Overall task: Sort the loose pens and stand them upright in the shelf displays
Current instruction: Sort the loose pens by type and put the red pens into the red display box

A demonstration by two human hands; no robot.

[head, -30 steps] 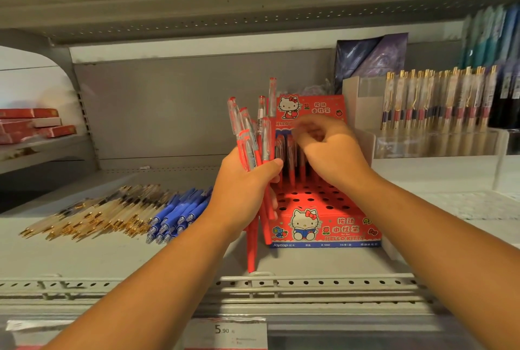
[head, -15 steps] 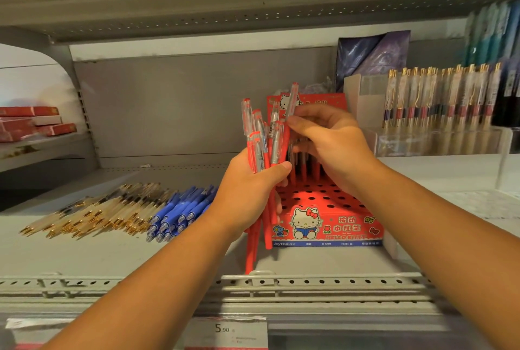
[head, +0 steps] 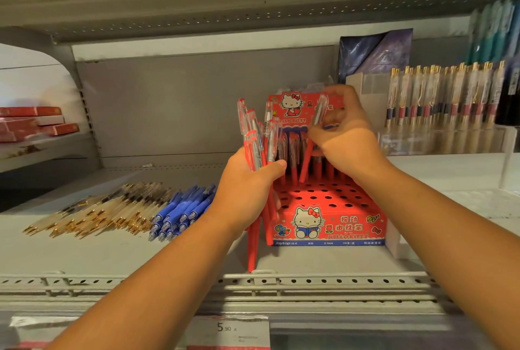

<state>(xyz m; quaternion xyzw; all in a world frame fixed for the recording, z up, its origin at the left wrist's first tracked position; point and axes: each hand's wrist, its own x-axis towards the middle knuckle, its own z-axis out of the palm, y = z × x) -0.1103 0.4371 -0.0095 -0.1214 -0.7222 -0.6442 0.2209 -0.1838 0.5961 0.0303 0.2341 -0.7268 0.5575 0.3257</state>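
Head view, shelf level. Vs. 0.5 s earlier: single red pen [head: 306, 162] taken off to the right, away from the bundle, now tilted over the Hello Kitty display box [head: 326, 227]. R hand [head: 347, 142] shifted right and up with it. L hand [head: 247, 195] much as before.

Single red pen pinched near its clear cap by R fingers [head: 339, 90], forefinger curled over the top, thumb below. Barrel slanting down-left, tip just above the box's holed top, close to the back row of pens already upright. In a hole or not: cannot tell.

Wrapped tight in L fingers [head: 274, 166]: bundle of red pens [head: 254, 138], caps up, lower ends hanging below the fist at the box's front-left corner.

Loose on shelf [head: 84, 254], left of L hand: blue pens [head: 180, 211], touching a heap of gold-tipped pens [head: 95, 213]. Far right: clear stand [head: 450, 141] w/ gold-clipped pens upright.
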